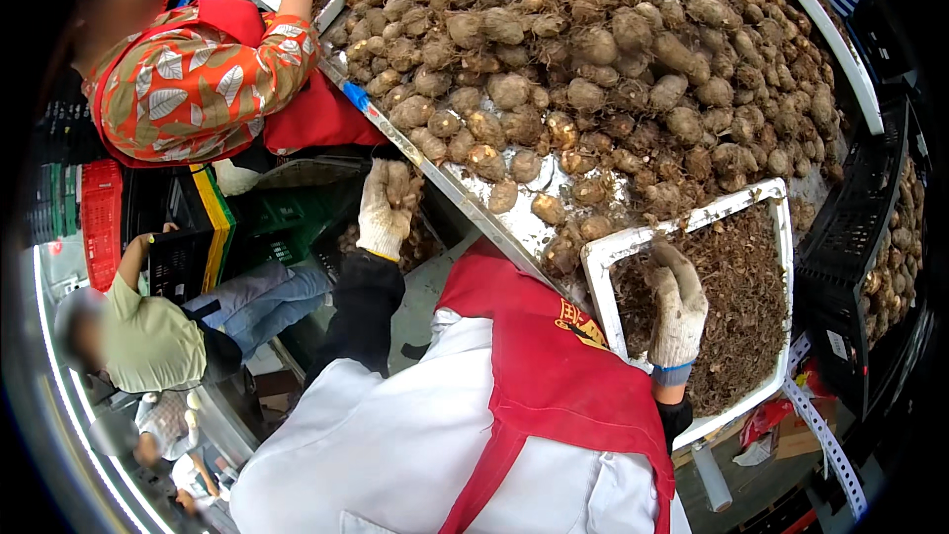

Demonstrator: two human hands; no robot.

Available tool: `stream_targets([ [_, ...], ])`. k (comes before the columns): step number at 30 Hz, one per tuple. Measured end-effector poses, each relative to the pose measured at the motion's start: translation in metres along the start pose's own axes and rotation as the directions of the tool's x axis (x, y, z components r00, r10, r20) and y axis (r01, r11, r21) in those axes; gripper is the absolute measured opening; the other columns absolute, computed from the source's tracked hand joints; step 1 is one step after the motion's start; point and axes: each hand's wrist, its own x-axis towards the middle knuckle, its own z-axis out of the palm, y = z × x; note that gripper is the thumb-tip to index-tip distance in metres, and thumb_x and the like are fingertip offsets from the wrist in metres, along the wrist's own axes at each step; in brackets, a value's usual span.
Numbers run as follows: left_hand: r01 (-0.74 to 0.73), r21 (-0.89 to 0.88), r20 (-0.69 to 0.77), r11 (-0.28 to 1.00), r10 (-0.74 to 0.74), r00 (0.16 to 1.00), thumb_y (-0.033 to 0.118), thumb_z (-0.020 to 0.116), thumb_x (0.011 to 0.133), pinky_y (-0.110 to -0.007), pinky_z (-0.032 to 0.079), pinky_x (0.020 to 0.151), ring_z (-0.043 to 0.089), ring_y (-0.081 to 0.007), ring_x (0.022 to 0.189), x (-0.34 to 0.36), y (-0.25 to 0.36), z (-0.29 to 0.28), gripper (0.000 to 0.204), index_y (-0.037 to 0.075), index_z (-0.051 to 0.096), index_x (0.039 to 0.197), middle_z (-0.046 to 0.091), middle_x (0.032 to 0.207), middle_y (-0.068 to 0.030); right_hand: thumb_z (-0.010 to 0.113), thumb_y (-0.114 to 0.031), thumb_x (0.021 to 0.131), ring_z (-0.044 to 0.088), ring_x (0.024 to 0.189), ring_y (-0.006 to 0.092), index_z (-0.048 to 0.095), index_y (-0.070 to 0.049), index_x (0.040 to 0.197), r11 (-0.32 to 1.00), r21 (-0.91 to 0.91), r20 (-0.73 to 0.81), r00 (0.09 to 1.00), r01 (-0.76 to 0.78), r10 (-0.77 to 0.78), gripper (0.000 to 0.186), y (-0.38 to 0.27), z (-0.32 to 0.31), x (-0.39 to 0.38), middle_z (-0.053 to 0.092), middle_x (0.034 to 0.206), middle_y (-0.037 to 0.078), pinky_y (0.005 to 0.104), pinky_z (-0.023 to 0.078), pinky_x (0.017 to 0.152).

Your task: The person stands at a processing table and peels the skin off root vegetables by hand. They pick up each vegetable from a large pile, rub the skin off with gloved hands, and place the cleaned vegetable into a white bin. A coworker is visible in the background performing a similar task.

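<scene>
My left hand (387, 210), in a white knit glove with soiled fingers, is over a crate of taros (431, 243) at the left of the table's edge. Its fingers are curled, and I cannot make out what they hold. My right hand (678, 307), in a matching glove with a blue cuff, hovers at the left side of a white foam box (784, 287). Its fingers reach forward, with nothing visible in them. Loose brown root fibres (736, 316) fill the box. Beyond it rises a large heap of hairy brown taros (613, 49).
A metal table edge (474, 208) runs diagonally before me. Black crates (852, 227) with more taros stand at right. At upper left, a co-worker (188, 89) in a patterned orange sleeve handles a fibre-filled box. Another person (158, 336) sits at left beside stacked crates (213, 227).
</scene>
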Motion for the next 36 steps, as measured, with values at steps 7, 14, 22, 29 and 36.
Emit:
stream_targets([
  [7,0.18,0.226,-0.429,0.957,-0.069,0.901,0.045,0.062,0.102,-0.023,0.031,0.041,0.049,-0.0075,0.051,0.017,-0.067,0.019,0.028,0.018,0.068,0.1,0.059,0.069,0.0068,0.061,-0.017,0.099,0.065,0.113,0.021,0.066,0.003,0.13,0.998,0.03,-0.024,0.998,-0.063,0.064,0.037,-0.008,0.0,-0.003,0.068,0.125,0.012,0.0339,0.051,0.099],
  [14,0.202,0.029,-0.388,0.979,-0.176,0.905,0.05,0.056,0.103,-0.024,0.034,0.038,0.043,-0.0105,0.044,0.025,-0.085,0.015,0.035,0.018,0.065,0.093,0.049,0.061,0.0065,0.06,-0.017,0.099,0.065,0.112,0.0208,0.067,0.003,0.128,0.998,-0.033,-0.083,0.995,-0.057,0.055,0.036,-0.007,-0.004,-0.009,0.069,0.122,0.012,0.034,0.05,0.1],
  [22,0.195,0.145,-0.294,0.97,-0.145,0.945,0.045,0.054,0.106,-0.024,0.026,0.04,0.042,-0.0092,0.046,0.017,-0.077,0.0,0.031,0.015,0.062,0.101,0.051,0.063,0.0057,0.058,-0.021,0.1,0.065,0.111,0.0219,0.067,0.004,0.126,0.99,-0.122,-0.167,0.985,-0.065,0.045,0.037,-0.013,-0.003,-0.016,0.069,0.121,0.013,0.035,0.051,0.098],
  [29,0.277,0.055,-0.248,0.959,-0.256,0.934,0.042,0.059,0.101,-0.027,0.053,0.049,0.072,-0.0176,0.081,-0.019,-0.052,0.027,0.042,0.008,0.062,0.126,0.072,0.11,-0.0059,0.058,-0.02,0.101,0.064,0.112,0.0225,0.066,0.004,0.127,0.992,-0.044,-0.1,0.988,-0.122,0.117,0.037,-0.013,0.016,-0.013,0.068,0.122,0.014,0.0355,0.05,0.099],
  [36,0.214,0.123,-0.192,0.969,-0.189,0.963,0.046,0.056,0.102,-0.023,0.029,0.038,0.05,-0.0117,0.051,0.0,-0.066,0.007,0.036,0.013,0.065,0.113,0.063,0.08,0.0011,0.059,-0.021,0.099,0.063,0.116,0.0228,0.066,0.004,0.128,0.992,-0.025,-0.018,0.992,-0.126,0.125,0.038,-0.013,0.02,-0.004,0.068,0.124,0.014,0.0357,0.049,0.102],
])
